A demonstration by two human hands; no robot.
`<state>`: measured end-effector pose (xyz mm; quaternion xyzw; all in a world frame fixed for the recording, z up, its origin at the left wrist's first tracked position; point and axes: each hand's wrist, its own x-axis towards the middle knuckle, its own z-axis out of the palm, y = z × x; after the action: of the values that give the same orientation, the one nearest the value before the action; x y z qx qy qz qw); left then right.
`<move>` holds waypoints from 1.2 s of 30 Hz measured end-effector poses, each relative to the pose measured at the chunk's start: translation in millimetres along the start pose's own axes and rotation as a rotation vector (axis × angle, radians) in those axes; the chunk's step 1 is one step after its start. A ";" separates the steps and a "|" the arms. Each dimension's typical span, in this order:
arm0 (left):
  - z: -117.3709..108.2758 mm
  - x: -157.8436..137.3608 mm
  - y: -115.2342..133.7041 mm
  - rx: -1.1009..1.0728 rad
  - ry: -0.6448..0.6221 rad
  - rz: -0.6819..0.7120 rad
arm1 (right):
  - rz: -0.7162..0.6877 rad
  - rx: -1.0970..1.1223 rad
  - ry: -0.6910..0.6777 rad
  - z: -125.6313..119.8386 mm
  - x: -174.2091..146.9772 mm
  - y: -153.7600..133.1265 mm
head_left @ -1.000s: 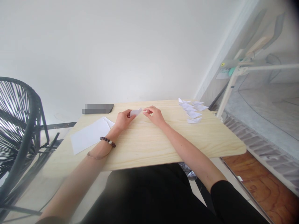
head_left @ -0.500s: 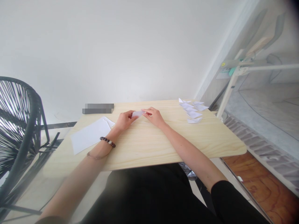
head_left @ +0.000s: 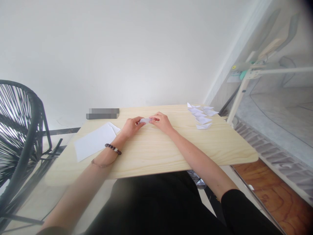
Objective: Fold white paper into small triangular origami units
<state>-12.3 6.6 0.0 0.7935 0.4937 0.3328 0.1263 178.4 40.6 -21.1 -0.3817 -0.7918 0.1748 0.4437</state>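
Paper [head_left: 145, 120], small, white and folded, is pinched by our left hand [head_left: 132, 126] at one end and our right hand [head_left: 162, 122] at the other, over the table [head_left: 156, 153]. We judge that a fold is being shaped; the next move calls for a light, even grip to keep the edges lined up. Folded white shapes [head_left: 203, 120] sit well to the right, white sheets [head_left: 95, 142] lie on the left, with a pixelated dark object [head_left: 102, 114] behind them. We see nothing blocking our fingers.
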 end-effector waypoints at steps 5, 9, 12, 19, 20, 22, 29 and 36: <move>0.7 -0.4 -1.0 0.008 0.004 0.023 | 0.008 0.012 -0.013 1.0 0.4 1.9; 0.4 -0.6 -0.8 0.031 0.004 0.029 | 0.028 -0.001 -0.031 1.0 0.1 1.7; -0.7 -0.7 1.7 0.042 0.008 0.041 | 0.027 -0.020 -0.055 0.1 -0.5 0.1; -2.7 0.9 3.3 0.103 -0.012 0.104 | -0.008 -0.073 -0.112 -0.6 -1.8 -2.8; -2.4 1.4 2.3 0.107 -0.009 0.109 | -0.011 -0.073 -0.114 -0.5 -1.9 -3.2; -1.4 2.5 0.1 0.119 0.007 0.110 | -0.014 -0.068 -0.114 0.0 -2.2 -3.9; 0.0 3.9 -2.6 0.119 0.054 0.101 | -0.034 -0.014 -0.017 1.1 -1.0 -6.0; -3.3 2.2 1.8 0.081 0.083 0.110 | 0.011 -0.012 0.062 -1.2 -1.8 -7.5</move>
<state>-12.6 7.2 4.2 0.8093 0.4672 0.3517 0.0549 176.6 34.2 -16.9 -0.3938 -0.7767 0.1604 0.4647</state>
